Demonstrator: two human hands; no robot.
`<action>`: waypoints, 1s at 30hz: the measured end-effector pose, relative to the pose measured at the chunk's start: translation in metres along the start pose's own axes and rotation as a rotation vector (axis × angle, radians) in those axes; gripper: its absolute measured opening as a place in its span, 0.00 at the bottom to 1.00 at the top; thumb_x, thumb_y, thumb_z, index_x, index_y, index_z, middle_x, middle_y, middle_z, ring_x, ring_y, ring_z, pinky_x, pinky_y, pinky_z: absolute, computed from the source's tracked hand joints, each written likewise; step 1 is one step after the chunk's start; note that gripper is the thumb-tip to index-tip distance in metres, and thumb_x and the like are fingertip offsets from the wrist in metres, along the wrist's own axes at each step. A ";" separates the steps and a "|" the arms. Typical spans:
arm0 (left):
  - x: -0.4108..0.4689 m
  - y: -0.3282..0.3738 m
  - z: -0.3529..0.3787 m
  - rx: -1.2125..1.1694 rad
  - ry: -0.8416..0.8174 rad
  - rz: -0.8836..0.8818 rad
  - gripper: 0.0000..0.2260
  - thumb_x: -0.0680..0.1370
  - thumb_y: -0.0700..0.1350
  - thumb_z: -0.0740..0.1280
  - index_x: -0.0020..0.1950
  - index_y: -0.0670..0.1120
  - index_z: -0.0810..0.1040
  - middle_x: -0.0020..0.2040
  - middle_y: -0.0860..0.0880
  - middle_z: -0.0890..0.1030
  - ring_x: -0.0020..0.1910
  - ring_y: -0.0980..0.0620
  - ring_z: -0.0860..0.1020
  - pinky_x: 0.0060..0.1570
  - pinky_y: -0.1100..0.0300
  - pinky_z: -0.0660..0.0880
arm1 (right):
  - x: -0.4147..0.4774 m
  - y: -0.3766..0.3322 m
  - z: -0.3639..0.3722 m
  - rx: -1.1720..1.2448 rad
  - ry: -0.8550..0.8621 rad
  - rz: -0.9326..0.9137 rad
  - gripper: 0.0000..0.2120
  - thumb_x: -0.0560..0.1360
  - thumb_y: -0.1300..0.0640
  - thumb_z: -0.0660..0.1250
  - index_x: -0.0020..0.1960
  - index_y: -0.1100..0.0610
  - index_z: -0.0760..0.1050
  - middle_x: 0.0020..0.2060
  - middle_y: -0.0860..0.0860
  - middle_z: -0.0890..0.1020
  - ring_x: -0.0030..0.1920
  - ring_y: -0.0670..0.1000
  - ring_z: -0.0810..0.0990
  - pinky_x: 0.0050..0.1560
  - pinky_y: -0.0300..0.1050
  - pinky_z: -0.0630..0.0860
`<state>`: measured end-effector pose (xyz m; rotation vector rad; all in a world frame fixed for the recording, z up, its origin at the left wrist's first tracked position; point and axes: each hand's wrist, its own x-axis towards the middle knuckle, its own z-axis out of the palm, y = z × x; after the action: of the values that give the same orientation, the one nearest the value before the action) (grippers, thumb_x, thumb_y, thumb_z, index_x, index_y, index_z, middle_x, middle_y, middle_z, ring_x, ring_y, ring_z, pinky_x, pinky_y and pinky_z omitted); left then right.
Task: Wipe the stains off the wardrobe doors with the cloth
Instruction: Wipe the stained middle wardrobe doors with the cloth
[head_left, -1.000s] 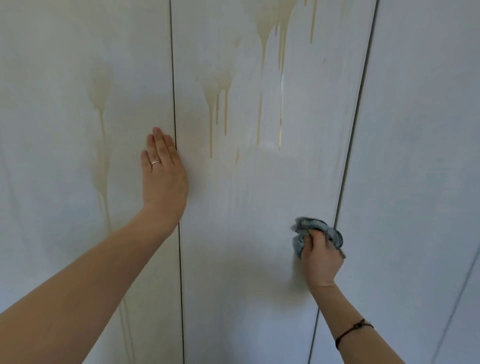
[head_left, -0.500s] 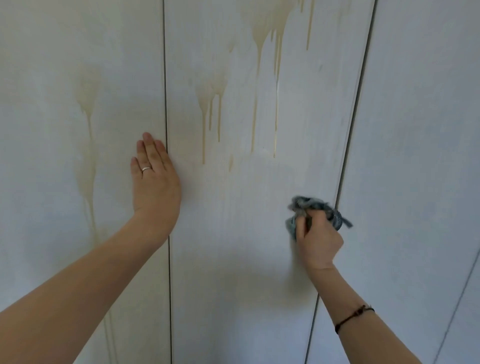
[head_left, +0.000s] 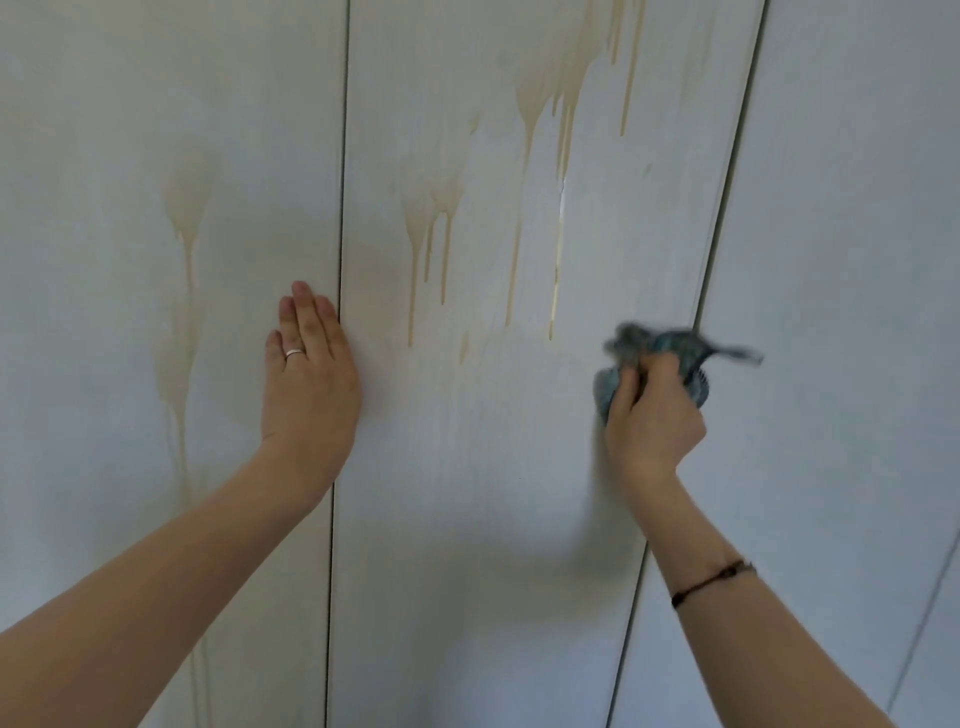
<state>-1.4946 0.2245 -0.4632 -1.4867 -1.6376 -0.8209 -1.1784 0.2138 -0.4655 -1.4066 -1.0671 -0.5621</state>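
Three pale wardrobe doors fill the view, split by two dark upright gaps. The left hand (head_left: 311, 384) lies flat on the left door (head_left: 104, 338), at about 9 o'clock from the middle of the view. Its fingers (head_left: 304, 312) are straight, close together and point to 12 o'clock; they hold nothing. The side of the hand reaches across the gap onto the middle door (head_left: 467, 519). A plain ring (head_left: 294, 353) sits on one finger.

The right hand (head_left: 652, 415) is at about 3 o'clock from the middle, at the right side of the middle door, near the gap to the right door (head_left: 857, 312). Its fingers (head_left: 670, 373) are curled tight round a bunched blue-grey cloth (head_left: 675, 345). The cloth sticks out of the fist toward 12 o'clock, with a loose end trailing toward 3 o'clock over the gap. It is blurred, so I cannot tell whether it presses on the door. A thin dark bracelet (head_left: 711, 582) circles the right wrist.

Yellow-brown stains (head_left: 535, 104) run down the middle door from its 12 o'clock edge; the lowest drips end at about 10 o'clock from the cloth. A paler stain (head_left: 187, 208) marks the left door at 10 o'clock from the left hand, with a thin run going down toward 6 o'clock.
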 end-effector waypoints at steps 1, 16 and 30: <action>-0.001 -0.001 0.000 0.002 -0.001 0.004 0.30 0.81 0.36 0.52 0.76 0.26 0.39 0.76 0.25 0.44 0.77 0.30 0.54 0.74 0.43 0.62 | -0.024 0.009 -0.001 0.020 -0.065 0.001 0.07 0.82 0.52 0.59 0.46 0.52 0.68 0.37 0.49 0.74 0.36 0.55 0.73 0.38 0.46 0.66; 0.001 -0.003 0.003 -0.110 0.021 0.036 0.30 0.76 0.37 0.41 0.76 0.26 0.48 0.75 0.23 0.51 0.75 0.26 0.58 0.69 0.40 0.68 | 0.072 -0.049 -0.002 -0.004 0.156 -0.122 0.09 0.82 0.50 0.57 0.53 0.55 0.70 0.40 0.48 0.74 0.39 0.53 0.71 0.37 0.46 0.64; 0.011 -0.010 -0.023 0.122 -0.169 0.102 0.27 0.73 0.33 0.48 0.71 0.26 0.65 0.69 0.24 0.67 0.62 0.32 0.78 0.36 0.49 0.82 | 0.108 -0.093 0.000 0.120 0.245 -0.191 0.15 0.82 0.41 0.56 0.53 0.52 0.70 0.34 0.48 0.77 0.34 0.54 0.76 0.35 0.46 0.64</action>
<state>-1.5027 0.2094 -0.4419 -1.5736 -1.6864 -0.5418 -1.2077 0.2291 -0.3268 -1.1067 -1.0241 -0.7749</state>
